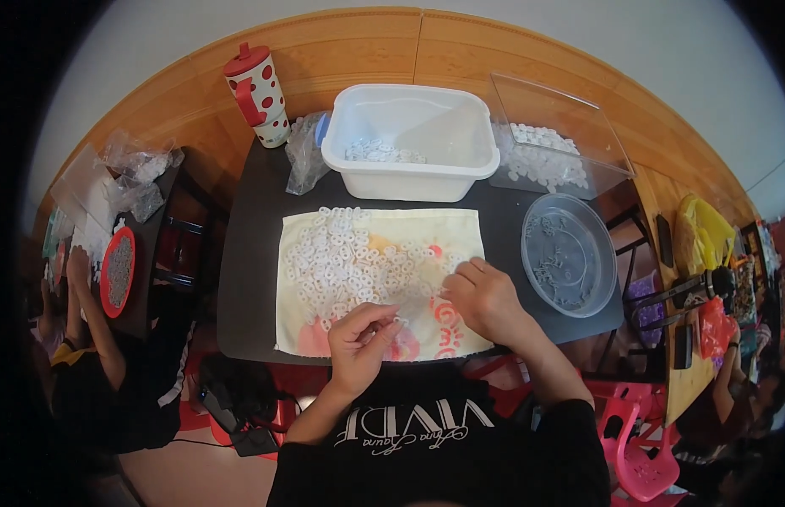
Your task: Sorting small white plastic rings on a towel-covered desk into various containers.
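A pale yellow cloth [380, 221] with pink and red print lies on the dark table. Many small white ring-like pieces [337, 262] are heaped over its left and middle part. My left hand [358, 342] is over the cloth's front edge, thumb and fingers pinched on a small whitish piece [401, 321], whose exact shape is too small to tell. My right hand [485, 300] is above the cloth's right part, fingers curled and closed; what they hold, if anything, is hidden.
Behind the cloth stands a white tub [409, 182] with some white pieces in it. A round clear tray [570, 300] holding small dark parts is at right, a clear box [544, 160] of white pieces behind it. A spotted tumbler [261, 97] stands back left. Other people work at both sides.
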A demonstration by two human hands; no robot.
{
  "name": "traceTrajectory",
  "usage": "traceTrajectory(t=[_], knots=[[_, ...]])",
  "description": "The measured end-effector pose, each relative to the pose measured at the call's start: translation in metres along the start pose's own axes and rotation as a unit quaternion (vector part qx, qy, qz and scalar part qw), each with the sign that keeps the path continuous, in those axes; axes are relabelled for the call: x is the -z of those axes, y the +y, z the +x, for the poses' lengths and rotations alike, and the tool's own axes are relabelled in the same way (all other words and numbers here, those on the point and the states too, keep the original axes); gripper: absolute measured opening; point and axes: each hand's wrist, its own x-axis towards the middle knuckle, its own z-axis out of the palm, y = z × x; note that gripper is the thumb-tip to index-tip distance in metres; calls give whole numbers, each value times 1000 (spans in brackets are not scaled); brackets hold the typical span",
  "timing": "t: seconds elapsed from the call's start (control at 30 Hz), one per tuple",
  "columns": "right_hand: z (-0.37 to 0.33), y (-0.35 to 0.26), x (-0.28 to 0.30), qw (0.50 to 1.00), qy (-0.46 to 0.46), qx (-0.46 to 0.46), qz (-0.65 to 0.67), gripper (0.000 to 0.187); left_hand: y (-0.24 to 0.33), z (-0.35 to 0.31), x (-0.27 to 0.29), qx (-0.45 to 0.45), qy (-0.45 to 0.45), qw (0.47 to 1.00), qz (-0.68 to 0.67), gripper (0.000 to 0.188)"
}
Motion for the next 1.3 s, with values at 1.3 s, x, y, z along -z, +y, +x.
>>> traceTrajectory(t=[1.3], knots=[[-49, 0, -2, 983, 71, -162, 40, 15, -3, 6, -17, -7, -24, 1000, 11, 26]])
